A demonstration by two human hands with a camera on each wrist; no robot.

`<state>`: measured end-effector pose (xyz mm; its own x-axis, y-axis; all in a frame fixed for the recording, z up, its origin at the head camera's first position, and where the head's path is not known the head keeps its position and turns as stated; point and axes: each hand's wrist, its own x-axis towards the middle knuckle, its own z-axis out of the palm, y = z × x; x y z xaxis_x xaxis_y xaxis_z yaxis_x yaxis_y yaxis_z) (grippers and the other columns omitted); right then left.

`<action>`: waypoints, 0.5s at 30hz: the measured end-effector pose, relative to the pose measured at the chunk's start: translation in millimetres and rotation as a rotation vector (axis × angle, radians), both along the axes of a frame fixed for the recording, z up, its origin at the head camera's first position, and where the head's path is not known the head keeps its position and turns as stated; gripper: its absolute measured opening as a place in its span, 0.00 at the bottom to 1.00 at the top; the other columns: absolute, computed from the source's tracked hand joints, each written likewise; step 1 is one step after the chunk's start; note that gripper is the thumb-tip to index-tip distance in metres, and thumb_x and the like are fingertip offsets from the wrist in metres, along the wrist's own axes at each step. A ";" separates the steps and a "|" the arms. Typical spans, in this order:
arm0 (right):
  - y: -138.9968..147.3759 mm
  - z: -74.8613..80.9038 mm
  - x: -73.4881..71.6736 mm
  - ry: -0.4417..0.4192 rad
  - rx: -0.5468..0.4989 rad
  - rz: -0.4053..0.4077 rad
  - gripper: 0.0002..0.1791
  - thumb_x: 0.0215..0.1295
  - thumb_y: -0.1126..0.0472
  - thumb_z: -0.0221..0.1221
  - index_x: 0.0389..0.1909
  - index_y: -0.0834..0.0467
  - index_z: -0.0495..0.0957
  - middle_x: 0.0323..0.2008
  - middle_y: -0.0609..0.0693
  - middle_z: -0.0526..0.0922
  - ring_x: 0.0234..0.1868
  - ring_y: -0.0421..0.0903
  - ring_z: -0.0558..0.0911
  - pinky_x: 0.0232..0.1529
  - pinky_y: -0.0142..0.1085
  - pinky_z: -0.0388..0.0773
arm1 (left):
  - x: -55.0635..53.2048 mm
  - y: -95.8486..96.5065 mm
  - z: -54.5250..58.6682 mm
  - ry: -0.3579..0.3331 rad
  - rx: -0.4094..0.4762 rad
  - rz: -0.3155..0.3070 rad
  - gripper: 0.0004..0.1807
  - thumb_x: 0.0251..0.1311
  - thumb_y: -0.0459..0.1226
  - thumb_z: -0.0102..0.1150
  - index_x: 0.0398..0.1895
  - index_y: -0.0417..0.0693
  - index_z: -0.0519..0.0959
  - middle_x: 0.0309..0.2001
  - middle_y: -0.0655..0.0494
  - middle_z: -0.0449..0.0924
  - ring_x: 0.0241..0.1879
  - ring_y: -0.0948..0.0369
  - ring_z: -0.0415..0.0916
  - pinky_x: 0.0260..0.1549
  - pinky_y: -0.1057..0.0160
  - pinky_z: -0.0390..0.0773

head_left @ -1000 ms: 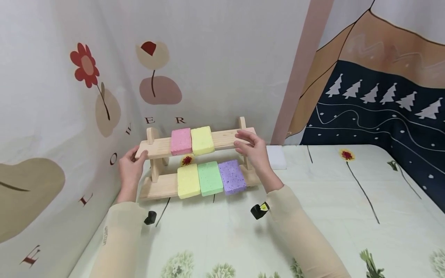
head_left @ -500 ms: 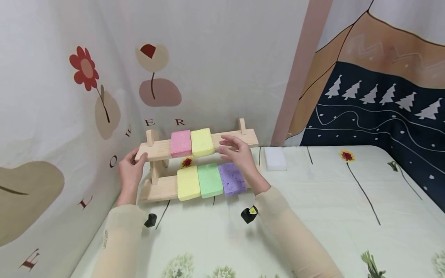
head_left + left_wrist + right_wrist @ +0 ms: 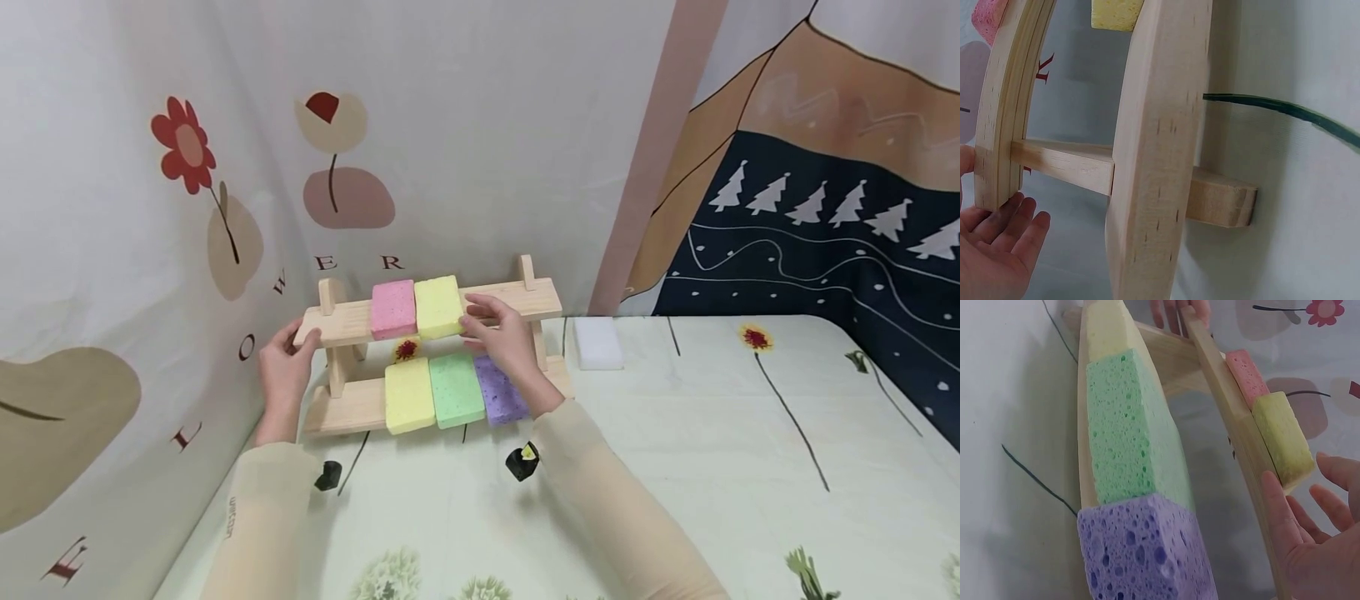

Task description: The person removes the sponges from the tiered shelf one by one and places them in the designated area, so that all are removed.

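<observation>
A two-tier wooden shelf rack (image 3: 352, 407) stands against the back cloth. On its upper board lie a pink sponge (image 3: 393, 309) and a yellow sponge (image 3: 439, 307), side by side. The lower board bears another yellow sponge (image 3: 409, 395), a green sponge (image 3: 457, 389) and a purple sponge (image 3: 501, 392), the last partly hidden by the right hand. My left hand (image 3: 285, 367) grips the upper board's left end, thumb above and fingers (image 3: 1007, 231) beneath. My right hand (image 3: 504, 335) is at the upper yellow sponge's right end, fingers spread; whether it touches the sponge is hard to tell.
A white sponge-like block (image 3: 598, 342) lies on the flower-patterned tablecloth (image 3: 690, 433), right of the rack. Printed curtains (image 3: 480, 150) rise directly behind the rack and at its left. Upright pegs (image 3: 527, 272) stick up at the upper board's back.
My right hand has moved left along the upper board, from its right end to the yellow sponge. The left hand keeps its grip, and the sponges stay in place.
</observation>
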<state>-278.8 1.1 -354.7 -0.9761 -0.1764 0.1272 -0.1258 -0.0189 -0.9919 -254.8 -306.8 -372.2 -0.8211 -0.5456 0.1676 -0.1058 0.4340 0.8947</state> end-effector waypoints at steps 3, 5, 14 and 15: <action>-2.9 -1.3 -0.9 -0.010 -0.013 0.004 0.24 0.69 0.64 0.61 0.65 0.58 0.73 0.59 0.60 0.78 0.50 0.55 0.84 0.46 0.38 0.86 | 0.6 0.2 -0.5 -0.006 -0.001 0.003 0.29 0.70 0.47 0.54 0.70 0.45 0.70 0.68 0.46 0.74 0.63 0.53 0.74 0.62 0.63 0.76; -4.2 -2.2 -1.5 -0.017 -0.024 0.003 0.24 0.69 0.64 0.61 0.65 0.58 0.74 0.59 0.59 0.78 0.48 0.53 0.84 0.46 0.37 0.86 | 0.8 0.5 -0.9 -0.008 0.003 0.001 0.29 0.70 0.47 0.54 0.71 0.45 0.70 0.68 0.47 0.73 0.63 0.53 0.74 0.63 0.62 0.76; -8.0 -1.6 -3.9 -0.049 -0.089 -0.024 0.19 0.68 0.68 0.61 0.59 0.62 0.78 0.53 0.59 0.80 0.42 0.41 0.81 0.43 0.32 0.86 | -1.4 0.4 -1.4 -0.002 0.005 0.005 0.30 0.70 0.48 0.54 0.71 0.45 0.69 0.68 0.47 0.73 0.64 0.53 0.74 0.62 0.63 0.76; -8.3 -1.6 -4.4 -0.047 -0.090 -0.033 0.18 0.67 0.69 0.61 0.58 0.62 0.78 0.52 0.59 0.81 0.41 0.40 0.81 0.42 0.31 0.86 | -1.5 0.1 -1.7 0.002 0.003 0.008 0.30 0.70 0.48 0.54 0.70 0.45 0.70 0.68 0.47 0.74 0.63 0.53 0.74 0.62 0.63 0.76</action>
<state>-283.2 -7.3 -356.3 -0.9864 -0.1341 0.0948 -0.0811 -0.1047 -0.9912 -256.3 -306.7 -373.9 -0.8164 -0.5528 0.1672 -0.1079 0.4305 0.8961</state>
